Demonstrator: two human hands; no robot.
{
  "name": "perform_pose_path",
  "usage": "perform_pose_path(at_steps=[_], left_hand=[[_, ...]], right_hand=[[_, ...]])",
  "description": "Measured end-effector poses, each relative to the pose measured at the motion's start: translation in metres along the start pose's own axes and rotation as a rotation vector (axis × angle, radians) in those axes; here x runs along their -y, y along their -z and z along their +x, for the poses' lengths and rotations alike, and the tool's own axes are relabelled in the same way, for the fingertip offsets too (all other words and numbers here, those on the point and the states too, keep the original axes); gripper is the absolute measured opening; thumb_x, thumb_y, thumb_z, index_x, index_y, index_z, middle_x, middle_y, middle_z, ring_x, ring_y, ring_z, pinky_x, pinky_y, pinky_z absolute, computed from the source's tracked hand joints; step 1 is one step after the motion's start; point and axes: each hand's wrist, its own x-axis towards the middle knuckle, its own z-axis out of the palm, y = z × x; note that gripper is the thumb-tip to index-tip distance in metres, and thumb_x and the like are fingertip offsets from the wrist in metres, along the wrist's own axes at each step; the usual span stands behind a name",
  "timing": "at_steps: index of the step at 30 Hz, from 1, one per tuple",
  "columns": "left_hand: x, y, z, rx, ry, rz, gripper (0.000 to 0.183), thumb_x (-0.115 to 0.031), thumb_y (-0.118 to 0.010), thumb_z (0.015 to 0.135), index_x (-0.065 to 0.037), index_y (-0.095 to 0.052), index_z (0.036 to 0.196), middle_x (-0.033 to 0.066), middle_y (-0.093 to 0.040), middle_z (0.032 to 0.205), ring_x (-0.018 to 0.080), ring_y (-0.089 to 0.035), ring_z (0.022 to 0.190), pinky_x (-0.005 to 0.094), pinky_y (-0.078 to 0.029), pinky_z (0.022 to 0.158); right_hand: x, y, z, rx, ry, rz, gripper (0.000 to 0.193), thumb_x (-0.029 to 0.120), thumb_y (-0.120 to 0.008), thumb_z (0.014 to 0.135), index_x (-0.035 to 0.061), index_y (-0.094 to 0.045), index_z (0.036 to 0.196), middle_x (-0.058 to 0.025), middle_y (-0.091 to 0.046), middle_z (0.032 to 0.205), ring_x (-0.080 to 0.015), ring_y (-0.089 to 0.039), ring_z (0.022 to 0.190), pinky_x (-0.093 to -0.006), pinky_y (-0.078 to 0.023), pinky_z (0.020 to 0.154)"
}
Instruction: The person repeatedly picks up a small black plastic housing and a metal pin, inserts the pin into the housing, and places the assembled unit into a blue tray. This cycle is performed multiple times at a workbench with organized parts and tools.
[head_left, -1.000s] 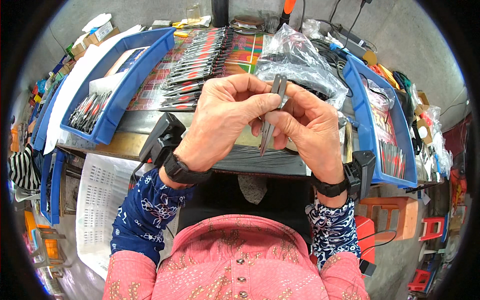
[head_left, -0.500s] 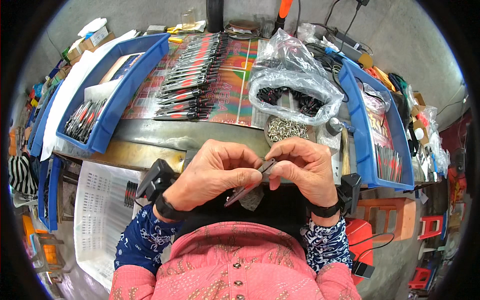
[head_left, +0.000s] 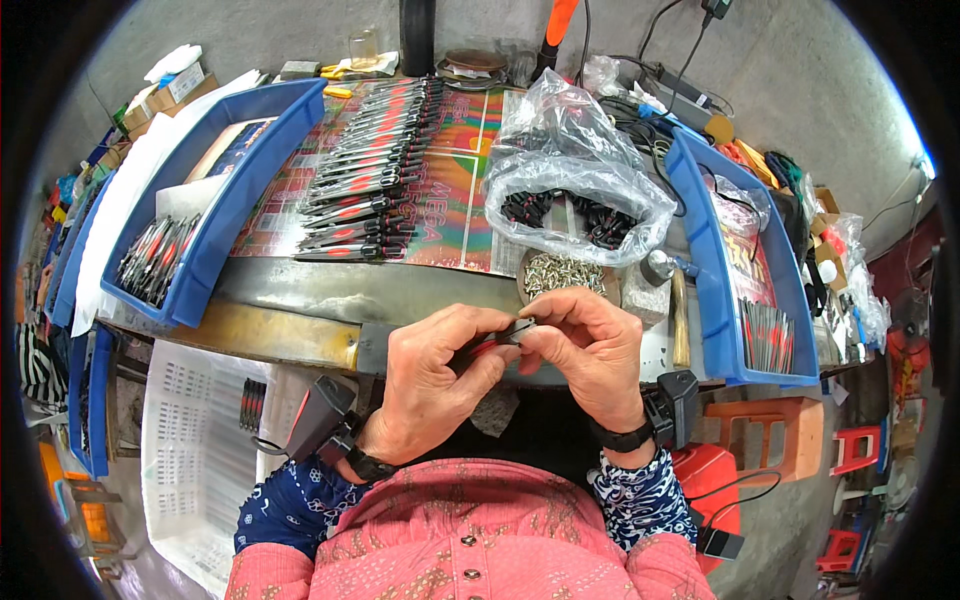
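Note:
Both hands meet over the table's near edge, around a slim dark grey piece [head_left: 516, 331] with red on it. My left hand [head_left: 432, 368] pinches its body between thumb and fingers, and the palm hides much of it. At its other end, my right hand [head_left: 592, 352] closes thumb and forefinger on the tip; whether a smaller part sits there I cannot make out. Just beyond the fingers stands a shallow dish of small shiny metal pins [head_left: 562, 274]. Behind the dish, an open clear plastic bag [head_left: 640, 190] holds many black parts.
Slim black-and-red tools [head_left: 362, 180] lie in a row on a colourful sheet. Blue trays [head_left: 205, 268] [head_left: 712, 300] flank them, each holding similar pieces. A wooden handle [head_left: 681, 325] lies right of the dish. Below the table's left edge is a white plastic basket [head_left: 185, 440]; an orange stool [head_left: 800, 440] stands right.
The held piece has been turned: its dark red length, which pointed down toward my lap, is now mostly tucked into my left hand. My left wrist has lowered slightly; the view has shifted a little.

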Motion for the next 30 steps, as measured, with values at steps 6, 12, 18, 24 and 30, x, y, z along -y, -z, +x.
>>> perform_pose_path(at_steps=[6, 12, 18, 24, 30], left_hand=[[0.008, 0.008, 0.004, 0.017, -0.07, 0.093, 0.02, 0.002, -0.073, 0.076, 0.001, -0.068, 0.095, 0.0076, -0.064, 0.077, 0.0118, -0.059, 0.064, 0.0245, -0.047, 0.059], [0.014, 0.017, 0.001, 0.029, -0.041, 0.1, 0.02, 0.001, -0.073, 0.077, 0.0, -0.068, 0.096, 0.0119, -0.064, 0.079, 0.0215, -0.061, 0.061, 0.0294, -0.049, 0.056], [0.019, 0.026, 0.0, 0.021, -0.035, 0.114, 0.02, 0.003, -0.073, 0.076, 0.002, -0.068, 0.095, 0.0103, -0.065, 0.077, 0.0157, -0.061, 0.063, 0.026, -0.048, 0.058], [0.021, 0.033, -0.001, 0.025, -0.012, 0.111, 0.022, 0.002, -0.073, 0.077, 0.0, -0.067, 0.097, 0.012, -0.064, 0.078, 0.0208, -0.062, 0.06, 0.0293, -0.049, 0.056], [0.024, 0.033, 0.0, 0.02, -0.006, 0.101, 0.022, 0.002, -0.073, 0.077, 0.0, -0.067, 0.098, 0.0115, -0.064, 0.078, 0.0209, -0.062, 0.061, 0.0289, -0.05, 0.056]], right_hand=[[0.02, 0.018, 0.023, 0.074, -0.15, -0.268, 0.014, 0.007, -0.069, 0.09, -0.0016, -0.067, 0.101, -0.0012, -0.066, 0.084, -0.0049, -0.06, 0.068, -0.0189, -0.049, 0.06], [0.017, 0.048, 0.08, 0.032, 0.296, -1.033, 0.011, 0.009, -0.064, 0.084, 0.0005, -0.068, 0.089, -0.0153, -0.064, 0.081, -0.0331, -0.063, 0.077, -0.0396, -0.048, 0.069], [-0.018, 0.066, 0.122, 0.105, 0.327, -1.289, 0.017, 0.004, -0.062, 0.081, 0.0025, -0.069, 0.096, -0.0148, -0.062, 0.084, -0.0348, -0.061, 0.082, -0.0411, -0.048, 0.072], [-0.039, 0.07, 0.136, 0.139, 0.259, -1.414, 0.019, 0.006, -0.063, 0.081, 0.0055, -0.068, 0.099, -0.0147, -0.062, 0.09, -0.0367, -0.062, 0.086, -0.0432, -0.048, 0.077], [-0.039, 0.073, 0.135, 0.16, 0.166, -1.518, 0.014, 0.006, -0.062, 0.079, 0.0035, -0.066, 0.092, -0.0171, -0.062, 0.092, -0.0387, -0.061, 0.087, -0.0457, -0.048, 0.076]])
